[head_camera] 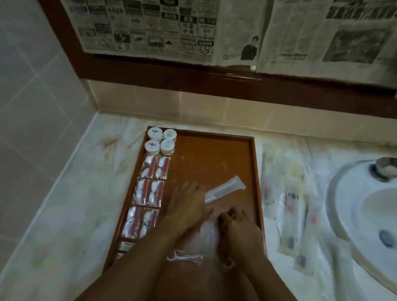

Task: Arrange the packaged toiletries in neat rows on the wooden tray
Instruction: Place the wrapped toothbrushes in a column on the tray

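Note:
The wooden tray lies on the counter. Down its left side run two columns: round white jars at the back, then clear packs of cotton buds. My left hand lies on the tray's middle with fingers stretched flat. A long clear-wrapped packet lies diagonally, its near end at that hand's thumb side. My right hand is just right of it, fingers curled onto a crinkled clear packet. A small clear packet with a white pick lies between my forearms.
Several long wrapped toothbrush packets lie on the marble counter right of the tray. A white sink with a metal tap is at the far right. Tiled walls and a newspaper-covered mirror close off the back and left.

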